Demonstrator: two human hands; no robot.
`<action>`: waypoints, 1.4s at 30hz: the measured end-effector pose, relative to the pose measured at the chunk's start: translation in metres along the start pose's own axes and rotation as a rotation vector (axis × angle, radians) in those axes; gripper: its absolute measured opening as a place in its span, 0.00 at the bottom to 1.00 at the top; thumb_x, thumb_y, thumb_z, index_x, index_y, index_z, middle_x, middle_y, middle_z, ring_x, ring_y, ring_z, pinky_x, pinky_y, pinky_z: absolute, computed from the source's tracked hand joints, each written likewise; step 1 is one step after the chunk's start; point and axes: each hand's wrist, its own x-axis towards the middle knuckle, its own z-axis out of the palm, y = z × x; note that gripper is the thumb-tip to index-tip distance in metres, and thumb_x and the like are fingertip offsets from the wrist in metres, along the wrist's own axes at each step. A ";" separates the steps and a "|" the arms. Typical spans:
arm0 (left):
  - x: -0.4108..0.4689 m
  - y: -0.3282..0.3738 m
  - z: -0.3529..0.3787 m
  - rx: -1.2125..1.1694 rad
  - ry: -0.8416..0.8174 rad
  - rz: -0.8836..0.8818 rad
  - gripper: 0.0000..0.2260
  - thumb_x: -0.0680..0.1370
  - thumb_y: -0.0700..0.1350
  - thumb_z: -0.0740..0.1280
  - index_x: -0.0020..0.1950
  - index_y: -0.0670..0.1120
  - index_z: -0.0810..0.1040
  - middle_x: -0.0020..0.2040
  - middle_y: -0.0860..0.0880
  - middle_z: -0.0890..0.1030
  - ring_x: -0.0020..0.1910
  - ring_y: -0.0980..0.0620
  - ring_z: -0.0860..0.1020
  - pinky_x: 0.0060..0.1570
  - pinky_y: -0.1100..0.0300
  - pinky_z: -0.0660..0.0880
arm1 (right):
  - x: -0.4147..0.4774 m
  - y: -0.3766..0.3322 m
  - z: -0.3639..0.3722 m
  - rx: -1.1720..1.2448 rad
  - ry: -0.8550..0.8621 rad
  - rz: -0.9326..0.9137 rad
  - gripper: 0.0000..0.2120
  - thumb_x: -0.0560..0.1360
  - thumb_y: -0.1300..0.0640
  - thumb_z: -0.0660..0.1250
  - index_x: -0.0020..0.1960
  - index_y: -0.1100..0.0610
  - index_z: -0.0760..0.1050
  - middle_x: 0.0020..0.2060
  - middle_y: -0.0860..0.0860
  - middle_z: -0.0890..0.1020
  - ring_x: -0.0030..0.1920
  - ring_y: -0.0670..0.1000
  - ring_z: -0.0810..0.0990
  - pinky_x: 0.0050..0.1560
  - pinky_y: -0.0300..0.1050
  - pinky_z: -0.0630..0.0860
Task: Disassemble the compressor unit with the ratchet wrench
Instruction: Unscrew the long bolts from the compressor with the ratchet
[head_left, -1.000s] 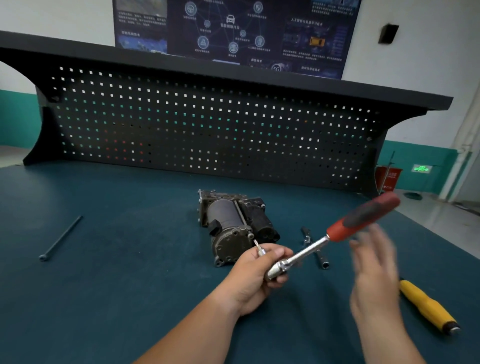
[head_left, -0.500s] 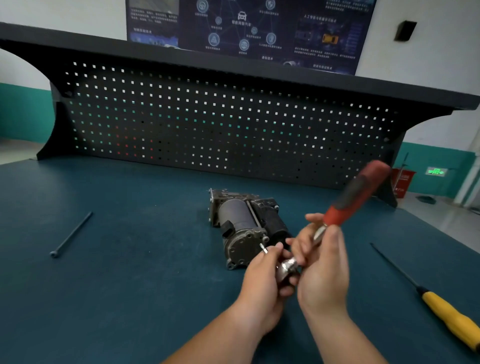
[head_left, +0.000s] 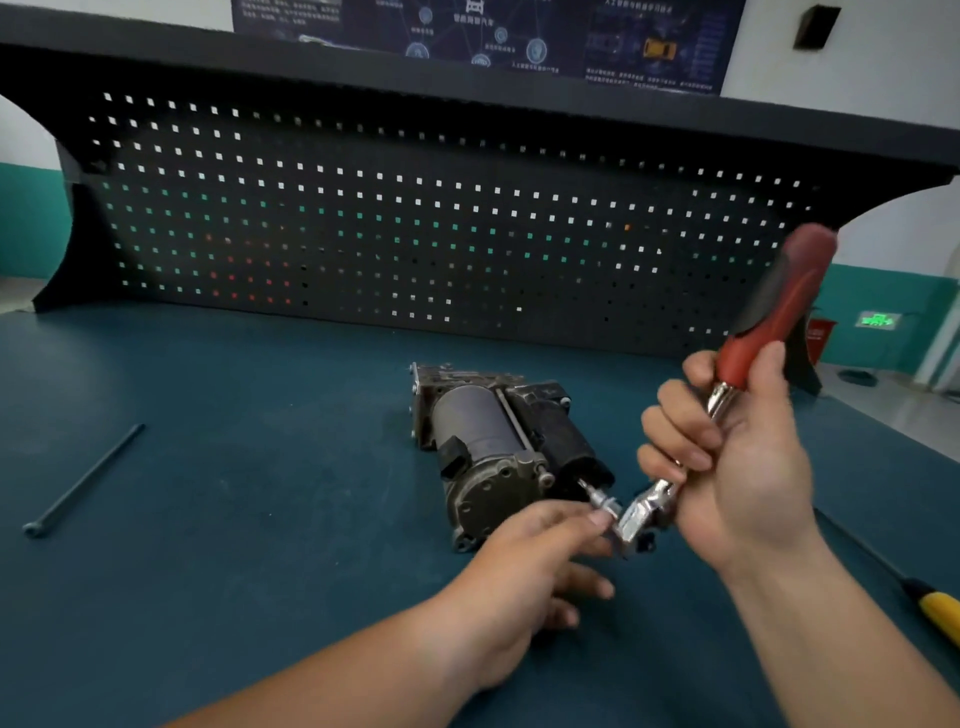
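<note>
While right hand (head_left: 743, 467) grips ratchet wrench (head_left: 771, 322) tilted upward, left hand (head_left: 524, 577) pinches its bit (head_left: 597, 497)

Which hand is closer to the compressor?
Left. The left hand pinches the wrench head right at the near end of the compressor; the right hand grips the wrench shaft off to its right.

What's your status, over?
Right hand grips wrench shaft. Left hand pinches bit at wrench head. Compressor on bench, bit near it, contact unclear. Nothing between them.
</note>
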 end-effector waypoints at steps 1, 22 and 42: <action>0.002 -0.001 -0.002 -0.011 -0.003 0.007 0.05 0.77 0.49 0.65 0.49 0.49 0.76 0.33 0.56 0.81 0.28 0.58 0.77 0.22 0.67 0.64 | -0.001 0.002 0.001 -0.012 -0.012 -0.016 0.19 0.71 0.37 0.55 0.34 0.50 0.70 0.21 0.43 0.61 0.20 0.40 0.58 0.19 0.33 0.59; 0.012 0.006 -0.007 -0.165 0.120 0.041 0.18 0.83 0.50 0.52 0.46 0.48 0.80 0.37 0.53 0.81 0.27 0.60 0.75 0.22 0.68 0.65 | -0.011 0.018 0.007 0.039 0.026 -0.134 0.19 0.70 0.37 0.54 0.32 0.51 0.65 0.20 0.43 0.60 0.20 0.42 0.55 0.21 0.32 0.56; -0.025 0.058 -0.040 0.063 0.307 0.114 0.17 0.81 0.50 0.54 0.39 0.46 0.76 0.27 0.54 0.72 0.22 0.58 0.70 0.20 0.68 0.62 | -0.012 0.016 0.006 0.094 0.065 -0.066 0.22 0.78 0.40 0.47 0.33 0.52 0.65 0.20 0.44 0.59 0.21 0.43 0.55 0.21 0.33 0.55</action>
